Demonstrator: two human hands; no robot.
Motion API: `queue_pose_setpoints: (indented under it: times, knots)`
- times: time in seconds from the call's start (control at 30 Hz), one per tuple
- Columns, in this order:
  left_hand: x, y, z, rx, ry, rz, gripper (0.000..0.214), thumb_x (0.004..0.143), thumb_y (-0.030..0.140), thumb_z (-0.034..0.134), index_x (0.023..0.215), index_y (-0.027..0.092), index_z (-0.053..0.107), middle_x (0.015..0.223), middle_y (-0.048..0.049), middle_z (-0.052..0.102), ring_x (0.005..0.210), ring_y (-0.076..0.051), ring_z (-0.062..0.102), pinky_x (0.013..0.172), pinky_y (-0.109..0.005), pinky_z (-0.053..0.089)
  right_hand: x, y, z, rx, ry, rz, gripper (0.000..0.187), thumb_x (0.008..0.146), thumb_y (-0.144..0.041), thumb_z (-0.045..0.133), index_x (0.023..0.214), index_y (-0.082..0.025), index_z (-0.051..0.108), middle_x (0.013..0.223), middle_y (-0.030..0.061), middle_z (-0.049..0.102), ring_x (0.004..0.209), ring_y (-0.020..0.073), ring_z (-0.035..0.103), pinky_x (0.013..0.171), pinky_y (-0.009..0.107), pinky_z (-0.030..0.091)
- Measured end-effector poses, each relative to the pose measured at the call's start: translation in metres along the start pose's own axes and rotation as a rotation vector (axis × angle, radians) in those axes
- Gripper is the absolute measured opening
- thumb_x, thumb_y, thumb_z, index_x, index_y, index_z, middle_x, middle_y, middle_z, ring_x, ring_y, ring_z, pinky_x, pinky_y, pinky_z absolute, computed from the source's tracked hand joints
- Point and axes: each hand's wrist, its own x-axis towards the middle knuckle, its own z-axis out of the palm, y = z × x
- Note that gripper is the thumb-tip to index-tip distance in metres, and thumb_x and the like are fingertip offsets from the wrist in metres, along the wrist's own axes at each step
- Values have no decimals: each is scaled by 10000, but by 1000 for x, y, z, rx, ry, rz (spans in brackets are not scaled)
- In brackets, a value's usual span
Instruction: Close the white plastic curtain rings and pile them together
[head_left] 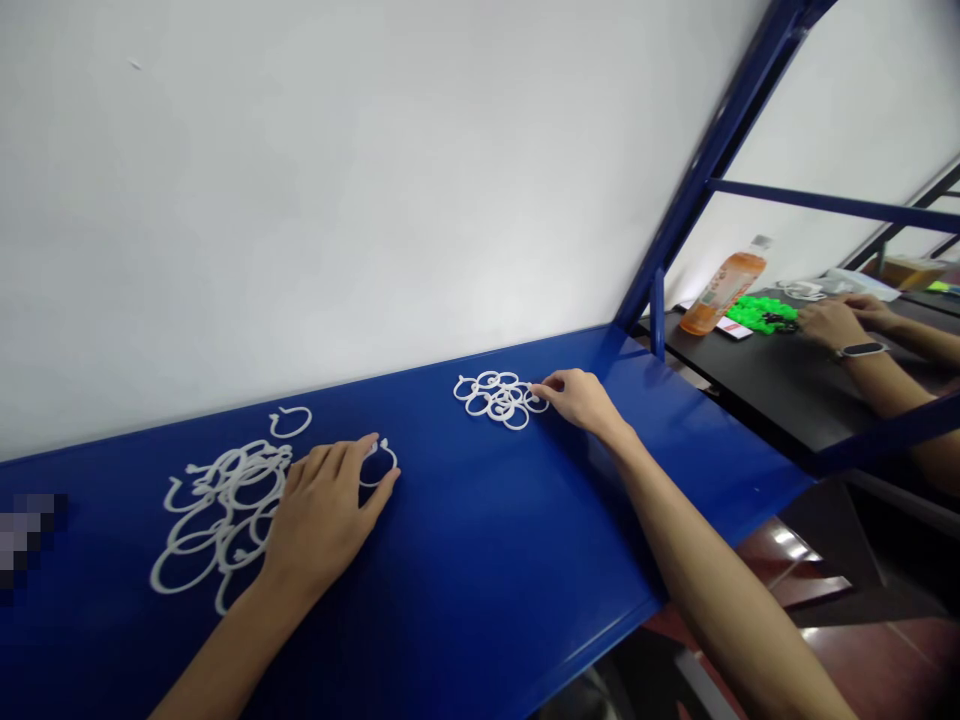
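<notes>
My left hand point(322, 510) rests low over the blue table, its thumb and index finger around a white open ring point(395, 456) with a small knob at its gap. Beside and partly beneath this hand spreads a loose heap of similar white rings point(225, 490); the hand hides part of it. A single white ring point(291, 435) lies behind the heap. Farther right, my right hand point(589, 402) pinches a white ring point(537, 409) at the right edge of a smaller, overlapping cluster of rings point(501, 402).
The blue tabletop point(465, 560) meets a pale wall point(375, 200). A blue metal frame point(690, 180) rises at its right end. Beyond, on a black table point(765, 385), stand a bottle of orange drink point(724, 295) and green pieces point(757, 312), near another person's hands point(832, 325).
</notes>
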Motion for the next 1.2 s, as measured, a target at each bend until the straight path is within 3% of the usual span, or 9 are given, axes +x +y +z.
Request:
queue_pose_setpoints:
  times: [0.1, 0.2, 0.27, 0.33, 0.47, 0.63, 0.8, 1.03, 1.2]
  knots:
    - [-1, 2, -1, -36, 30, 22, 519, 940, 526, 465, 1280, 150, 577, 1137, -142, 691, 1131, -339, 593, 991, -514, 447, -3, -7, 1, -40, 183, -38, 293, 941, -414, 624, 945, -153, 757, 925, 117, 748, 893, 249, 680, 797, 333, 490]
    - [-4, 9, -5, -56, 96, 64, 517, 925, 543, 517, 1274, 165, 567, 1099, -122, 693, 1091, -319, 611, 985, -496, 456, -20, -31, 5, 71, 342, -270, 245, 972, -370, 596, 993, -163, 725, 953, 96, 729, 936, 235, 643, 871, 361, 478]
    - [-7, 16, -8, -46, 177, 130, 502, 912, 520, 571, 1261, 158, 561, 1068, -117, 692, 1052, -306, 623, 970, -477, 467, -40, -53, 11, 272, 229, -474, 227, 975, -383, 597, 1007, -186, 706, 927, 60, 725, 869, 192, 646, 821, 323, 495]
    - [-10, 25, -11, -31, 268, 224, 468, 897, 459, 627, 1241, 149, 558, 1039, -115, 692, 1017, -293, 633, 959, -457, 475, -64, -75, 21, 474, -33, -599, 239, 954, -383, 634, 1088, -190, 675, 920, 37, 728, 777, 153, 658, 731, 277, 514]
    - [-15, 40, -16, -83, 350, 351, 419, 882, 346, 673, 1238, 168, 545, 1002, -89, 690, 972, -249, 650, 963, -412, 480, -98, -99, 42, 677, -279, -556, 182, 941, -325, 654, 1049, -179, 644, 822, 3, 714, 688, 123, 664, 645, 231, 516]
    - [-16, 41, -19, -474, 151, 143, 333, 957, 434, 549, 1218, 229, 562, 904, -12, 683, 861, -175, 676, 805, -302, 534, -96, -94, 51, 657, -217, -600, 92, 973, -231, 584, 938, -173, 645, 790, 4, 688, 662, 111, 621, 623, 219, 479]
    - [-13, 38, -22, -735, -49, -40, 229, 947, 426, 556, 876, 245, 677, 841, 14, 713, 768, -148, 668, 704, -260, 519, -90, -90, 47, 610, -229, -842, 128, 1000, -223, 543, 930, -171, 636, 834, 22, 658, 704, 115, 600, 660, 227, 490]
    - [-12, 39, -21, -859, -119, -60, 268, 920, 429, 581, 759, 230, 664, 757, 10, 678, 704, -144, 622, 673, -258, 493, -89, -89, 45, 516, -257, -969, 194, 1035, -214, 468, 979, -158, 645, 863, 47, 644, 785, 144, 601, 735, 263, 529]
    - [-10, 38, -22, -799, -105, -173, 290, 904, 492, 581, 797, 235, 663, 738, 23, 675, 663, -142, 607, 653, -262, 483, -93, -92, 42, 484, -105, -898, 228, 1029, -313, 504, 1127, -161, 643, 1057, 101, 674, 951, 181, 646, 836, 318, 557]
